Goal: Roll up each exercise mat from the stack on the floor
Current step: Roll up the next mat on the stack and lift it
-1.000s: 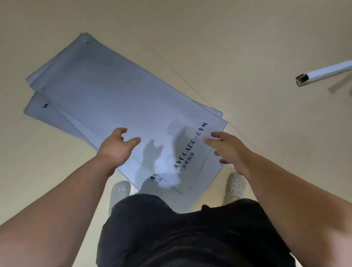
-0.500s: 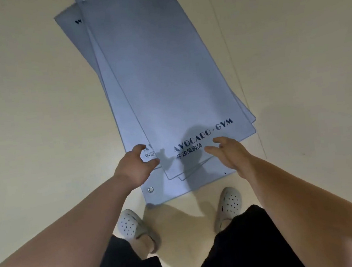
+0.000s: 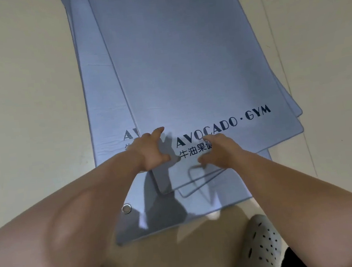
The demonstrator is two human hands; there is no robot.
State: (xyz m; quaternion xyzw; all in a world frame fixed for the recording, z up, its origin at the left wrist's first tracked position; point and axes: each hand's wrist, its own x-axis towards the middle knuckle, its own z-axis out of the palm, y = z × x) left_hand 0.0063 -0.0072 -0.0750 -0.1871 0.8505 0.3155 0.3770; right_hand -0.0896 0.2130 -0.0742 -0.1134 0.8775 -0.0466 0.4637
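Beige floor (image 3: 16, 106) beneath stacked blue mats (image 3: 101, 97). Over the near-left corner of the top mat (image 3: 185, 67), left hand (image 3: 151, 151), grip spread. By that mat's lettering (image 3: 224, 126), right hand (image 3: 220, 150), grip spread, holding nothing.

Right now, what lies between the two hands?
In the head view, the top mat, with its printed logo, lies between the left hand and right hand.

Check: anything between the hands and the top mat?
Nothing visible. Left hand is at the top mat's left edge, right hand over its printed logo, both by its near end. It lies uppermost with nothing on it; contact can't be confirmed.
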